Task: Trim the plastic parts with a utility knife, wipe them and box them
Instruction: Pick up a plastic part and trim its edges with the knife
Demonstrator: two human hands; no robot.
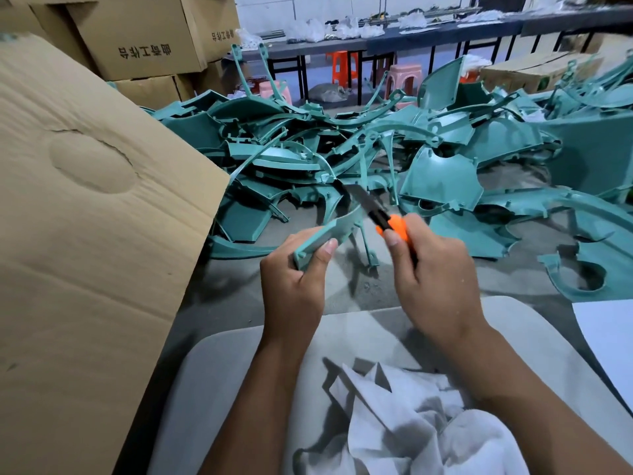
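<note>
Hands first. Your left hand (294,286) grips the near end of a curved teal plastic part (330,231), thumb laid over its top face, fingers curled underneath. Your right hand (435,269) is closed round the orange utility knife (383,217), index finger up near the front of the handle. Blade is out, pointing away from you and to the left, lying along the part's upper edge; the frame is blurred there, so exact contact is hard to call.

Trimming step, by the look of it. Keep the stroke running away from the left thumb, which sits close behind the blade line. Shallow angle, light passes; shave the flash off, do not dig into the edge. Hold the part firm at the near end so it cannot flex under the blade.

White cloth (428,423) lies bunched on your lap, close at hand for the wipe. Pile of teal parts (359,149) covers the floor ahead, still to be done as far as can be judged.

Containers: large cardboard box (85,217) just to your left, only its flap and outer face showing, so contents cannot be told. Stacked closed cartons (144,39) stand behind it, contents unseen.
</note>
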